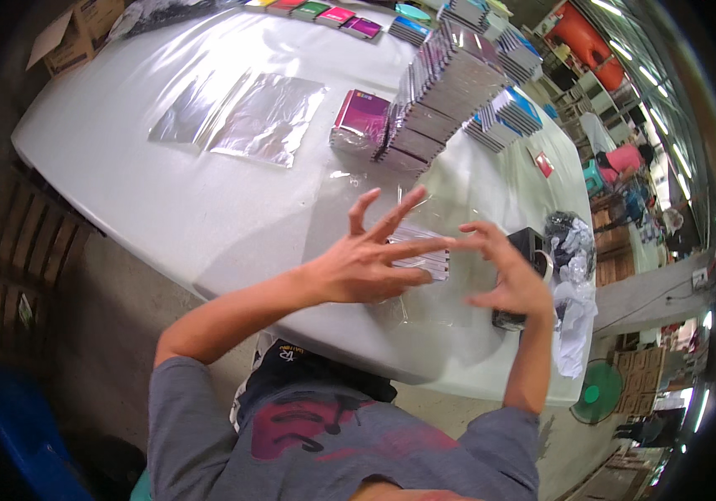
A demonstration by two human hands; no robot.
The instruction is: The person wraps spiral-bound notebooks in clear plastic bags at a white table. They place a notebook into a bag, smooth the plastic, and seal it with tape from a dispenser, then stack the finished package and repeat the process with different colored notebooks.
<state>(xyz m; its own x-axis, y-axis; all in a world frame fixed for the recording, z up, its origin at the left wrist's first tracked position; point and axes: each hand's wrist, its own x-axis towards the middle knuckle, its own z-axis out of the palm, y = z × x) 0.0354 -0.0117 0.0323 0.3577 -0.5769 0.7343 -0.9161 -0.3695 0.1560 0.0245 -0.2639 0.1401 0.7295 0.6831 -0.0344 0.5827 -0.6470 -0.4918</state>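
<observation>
On the white-covered table, a small stack of spiral notebooks (437, 263) lies on a sheet of clear plastic film (429, 313). My left hand (370, 263) is spread over the stack and hides much of it; whether it touches the stack I cannot tell. Just right of the stack is my right hand (508, 275), its fingers apart and nothing in them. The fingertips of both hands come close together above the notebooks. Partly behind my right hand stands a black tape dispenser (528, 242).
Tall stacks of notebooks (429, 108) rise ahead, with a purple-covered pile (364, 117) beside them. Flat clear plastic sheets (262, 117) lie to the left. Crumpled plastic (573, 288) sits along the right edge. A person in pink (625, 159) is far off right.
</observation>
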